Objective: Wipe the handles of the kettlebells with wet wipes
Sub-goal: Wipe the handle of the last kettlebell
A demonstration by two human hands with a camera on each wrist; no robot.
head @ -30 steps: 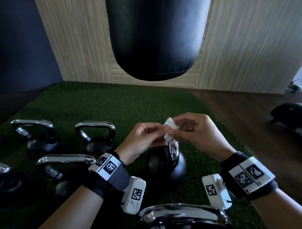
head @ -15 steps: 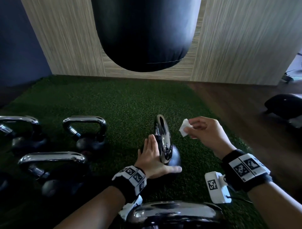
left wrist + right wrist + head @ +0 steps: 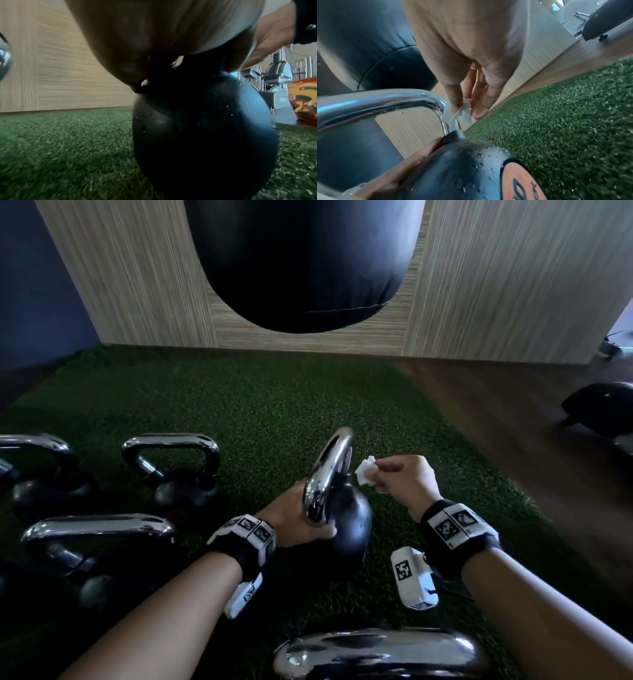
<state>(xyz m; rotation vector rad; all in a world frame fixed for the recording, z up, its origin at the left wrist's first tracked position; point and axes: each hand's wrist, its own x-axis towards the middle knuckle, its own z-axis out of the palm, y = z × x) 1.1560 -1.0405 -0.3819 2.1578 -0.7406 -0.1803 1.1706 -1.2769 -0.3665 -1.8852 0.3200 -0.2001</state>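
Observation:
A black kettlebell with a chrome handle stands on the green turf, leaning a little. My left hand grips it at the foot of the handle, thumb across the front. In the left wrist view the wet body of the kettlebell fills the frame under my palm. My right hand pinches a small crumpled white wet wipe just right of the handle's far leg. In the right wrist view the wipe touches the handle at its bend.
Several more chrome-handled kettlebells stand to the left, and one lies close at the bottom. A black punching bag hangs ahead before a wooden wall. Wood floor and a dark object lie to the right.
A second ago both hands held the wipe above the handle. The left hand dropped, lay flat against the kettlebell, and now grips it. The right hand kept the wipe beside the handle.

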